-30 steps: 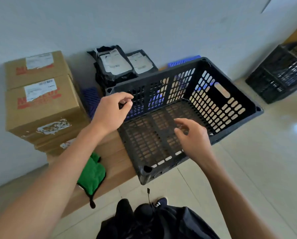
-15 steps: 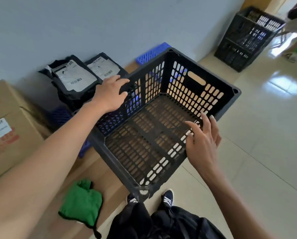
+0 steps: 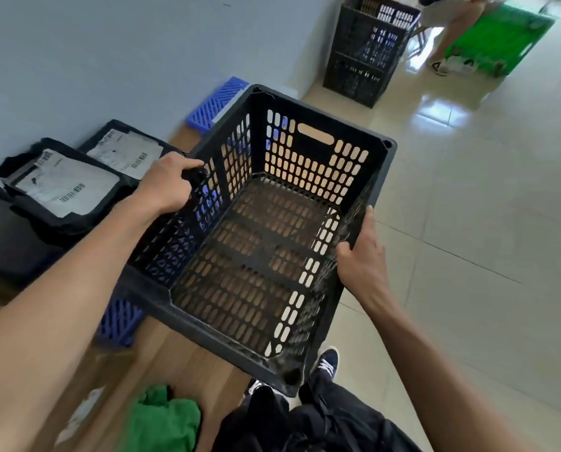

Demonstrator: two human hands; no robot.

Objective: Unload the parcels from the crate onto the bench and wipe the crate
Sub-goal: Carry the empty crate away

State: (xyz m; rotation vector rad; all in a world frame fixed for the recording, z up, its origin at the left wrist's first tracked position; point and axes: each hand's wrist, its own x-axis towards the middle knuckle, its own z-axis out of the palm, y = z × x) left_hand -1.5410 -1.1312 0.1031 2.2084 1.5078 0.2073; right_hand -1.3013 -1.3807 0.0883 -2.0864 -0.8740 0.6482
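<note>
An empty black slotted crate (image 3: 315, 177) fills the middle of the view, partly over the wooden bench (image 3: 188, 363). My left hand (image 3: 165, 184) grips the crate's left rim, fingers curled over it. My right hand (image 3: 360, 259) grips the right rim, thumb inside the wall. Two black parcels with white labels (image 3: 67, 187) lie against the wall on the left. A green cloth (image 3: 165, 419) lies on the bench at the bottom.
A blue plastic grid (image 3: 217, 102) leans by the wall behind the crate, and another blue piece (image 3: 119, 321) sits under its left side. A stack of black crates (image 3: 367, 50) stands at the far right wall. A person stands beside a green crate (image 3: 497, 40) beyond. Tiled floor lies to the right.
Both hands have closed on the crate's rims; before, the right hand hovered open at the near side. The view has swung right, and the cardboard boxes have left the frame.
</note>
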